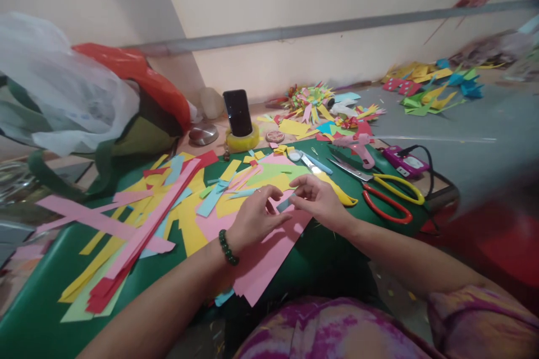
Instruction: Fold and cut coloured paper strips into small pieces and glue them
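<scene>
A small blue paper strip (284,204) is pinched between the thumb and fingers of my right hand (316,199). Close to its left end is my left hand (257,214), curved, with thumb and forefinger apart; I see nothing held in it. A green bead bracelet circles that wrist. Beneath both hands lie pink paper sheets (269,261), with yellow paper (191,224) to the left. Just beyond the right hand are a light-blue cutter knife (316,161) and a yellow-handled tool (343,193), partly hidden. Large scissors (370,178) with red and yellow handles rest to the right.
Pink, red and yellow strips (145,224) spread over the green surface (46,303) at left. A phone (238,112) leans upright on a yellow tape roll (244,139). A pink glue gun (357,147), purple power box (405,161) and stuffed bags (96,101) stand around.
</scene>
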Tool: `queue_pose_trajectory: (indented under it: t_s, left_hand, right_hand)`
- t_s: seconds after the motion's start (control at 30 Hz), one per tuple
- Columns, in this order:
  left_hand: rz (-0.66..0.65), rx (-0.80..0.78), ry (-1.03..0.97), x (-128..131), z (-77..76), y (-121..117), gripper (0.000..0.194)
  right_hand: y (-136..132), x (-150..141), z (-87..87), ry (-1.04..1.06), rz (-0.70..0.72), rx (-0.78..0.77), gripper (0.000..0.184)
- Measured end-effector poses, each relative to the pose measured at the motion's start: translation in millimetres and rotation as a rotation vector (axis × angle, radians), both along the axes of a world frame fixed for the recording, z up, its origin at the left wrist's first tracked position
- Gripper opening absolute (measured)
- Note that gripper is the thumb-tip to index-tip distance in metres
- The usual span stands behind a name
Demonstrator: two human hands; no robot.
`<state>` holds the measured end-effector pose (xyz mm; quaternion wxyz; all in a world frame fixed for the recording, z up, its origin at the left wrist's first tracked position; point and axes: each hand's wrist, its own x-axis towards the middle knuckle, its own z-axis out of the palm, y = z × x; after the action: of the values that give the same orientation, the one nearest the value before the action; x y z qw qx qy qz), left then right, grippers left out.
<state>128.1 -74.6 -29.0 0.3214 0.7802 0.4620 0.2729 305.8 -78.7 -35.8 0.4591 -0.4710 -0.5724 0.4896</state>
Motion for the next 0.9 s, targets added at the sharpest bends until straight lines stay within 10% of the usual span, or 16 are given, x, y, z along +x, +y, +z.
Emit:
queue_pose_trajectory:
  t_s: [0.2,0.9]
  left_hand:
    - [-0.037,0.324,0.313,0,-2.8,-5,0.012]
    - [-0.093,0.244,0.414,3,-0.8,-9,0.019]
  right_hand:
    - [0,-2,-5.4,0.045,0.027,-0.049,0.033]
    - [-1,-1,-9.4,-0.104,0.083,-0.037,0.043]
